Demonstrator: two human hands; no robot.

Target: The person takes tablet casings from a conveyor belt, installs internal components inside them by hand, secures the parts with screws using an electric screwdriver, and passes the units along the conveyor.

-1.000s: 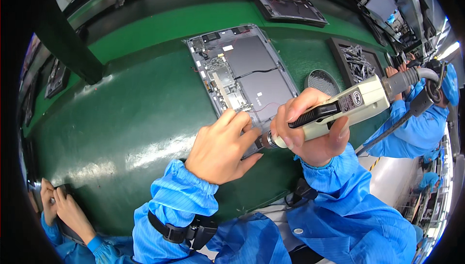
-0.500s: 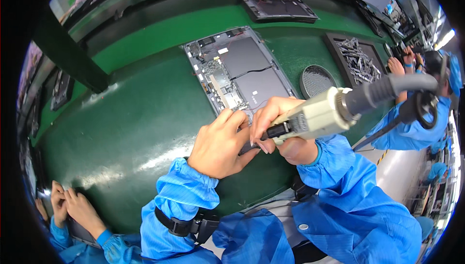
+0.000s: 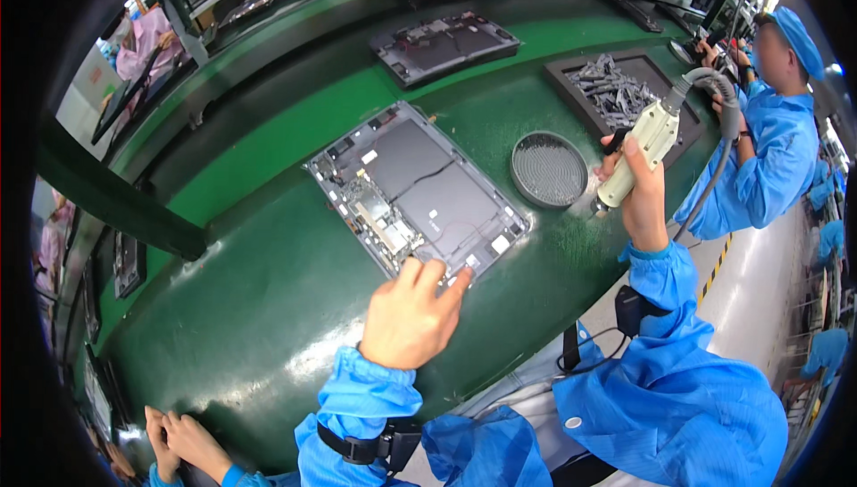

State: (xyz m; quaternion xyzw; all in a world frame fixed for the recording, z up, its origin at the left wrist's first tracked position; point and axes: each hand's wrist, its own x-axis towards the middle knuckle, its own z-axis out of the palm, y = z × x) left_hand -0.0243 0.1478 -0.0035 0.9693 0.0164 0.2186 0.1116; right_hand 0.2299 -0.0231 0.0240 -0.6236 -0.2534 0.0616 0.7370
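The grey laptop base (image 3: 451,188) lies with its insides exposed, showing a circuit board on its left side and a black cable across the middle. My left hand (image 3: 411,313) is at its near edge, fingers bent onto the rim; the fingertips' undersides are hidden. Off to the right, my right hand (image 3: 644,197) grips a cream electric screwdriver (image 3: 650,141), whose tip points down and toward me over the table. Close to that tip stands a round black dish (image 3: 515,174) of small screws.
Behind the dish, a dark tray (image 3: 571,94) holds many grey strip-like parts. Another opened laptop base (image 3: 446,48) lies farther back. A green post (image 3: 116,201) rises at the left. A co-worker's hands (image 3: 187,442) are at lower left; another person (image 3: 768,143) stands at right.
My right hand has carried the screwdriver away from my left fingers, rightward to beside the screw dish. My left hand remains at the laptop base's near edge. The view has shifted.
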